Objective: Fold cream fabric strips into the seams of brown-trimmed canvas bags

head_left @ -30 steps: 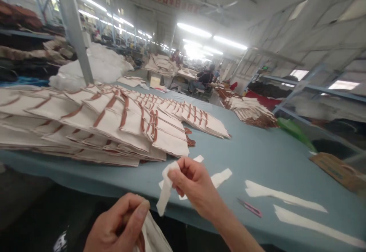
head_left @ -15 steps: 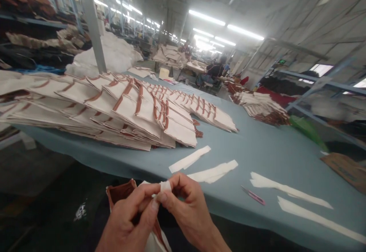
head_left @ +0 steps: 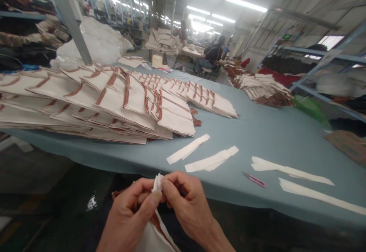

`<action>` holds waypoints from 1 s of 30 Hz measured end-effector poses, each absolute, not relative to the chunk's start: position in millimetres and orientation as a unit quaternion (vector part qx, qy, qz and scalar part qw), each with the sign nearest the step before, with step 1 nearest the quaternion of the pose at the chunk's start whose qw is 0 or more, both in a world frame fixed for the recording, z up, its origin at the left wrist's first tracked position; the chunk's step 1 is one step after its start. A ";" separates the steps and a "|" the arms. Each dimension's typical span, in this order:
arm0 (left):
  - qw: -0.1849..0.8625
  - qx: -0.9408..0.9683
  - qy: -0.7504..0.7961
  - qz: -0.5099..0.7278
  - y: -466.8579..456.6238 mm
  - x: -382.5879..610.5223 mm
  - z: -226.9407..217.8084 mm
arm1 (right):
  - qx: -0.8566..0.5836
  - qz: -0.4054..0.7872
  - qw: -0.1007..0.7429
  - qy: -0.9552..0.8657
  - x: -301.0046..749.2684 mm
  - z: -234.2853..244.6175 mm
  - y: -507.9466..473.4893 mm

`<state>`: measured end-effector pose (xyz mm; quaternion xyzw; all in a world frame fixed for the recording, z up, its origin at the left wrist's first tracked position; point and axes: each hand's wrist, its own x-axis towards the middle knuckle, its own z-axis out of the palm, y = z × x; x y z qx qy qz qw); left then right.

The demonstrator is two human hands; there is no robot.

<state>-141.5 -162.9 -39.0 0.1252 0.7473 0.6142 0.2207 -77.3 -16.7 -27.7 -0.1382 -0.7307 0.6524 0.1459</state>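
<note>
Just off the table's near edge, my left hand (head_left: 131, 210) pinches a small white fabric end (head_left: 158, 182) between thumb and fingers. My right hand (head_left: 185, 202) closes on the same fabric end from the other side, thumb and fingertips together. Below both hands hangs a cream fabric piece with brown edging (head_left: 157, 231), partly hidden by my left hand. Whether the white end belongs to that piece or is a separate strip, I cannot tell. White fabric strips (head_left: 211, 159) lie on the table beyond my hands. To their right is a pair of pink thread snips (head_left: 254, 179).
A blue-green cloth covers the table (head_left: 228, 134). Stacked cream pieces with brown edging (head_left: 114, 103) fill its left side. More white strips (head_left: 291, 170) lie at right. Farther back are another fabric pile (head_left: 265, 88), a green bag (head_left: 310, 109) and a seated person (head_left: 211, 55).
The white end now stands upright between my fingertips, and the right fingers have shifted on it. The brown-edged piece at left has dropped mostly behind my left hand. The view has tilted slightly.
</note>
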 end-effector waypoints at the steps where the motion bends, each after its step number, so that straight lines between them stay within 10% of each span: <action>1: 0.247 0.107 0.734 0.624 -162.3 -141.9 -39.0 | -0.141 0.649 0.149 -0.732 -77.0 -30.0 -18.6; 17: 0.105 0.048 0.791 0.601 -184.7 -165.6 -58.9 | -0.261 0.702 0.393 -0.533 -108.8 -12.6 46.7; 30: 0.071 0.141 0.959 0.236 -137.5 -275.3 -106.5 | -0.427 0.601 0.396 -0.548 -239.4 -75.9 166.1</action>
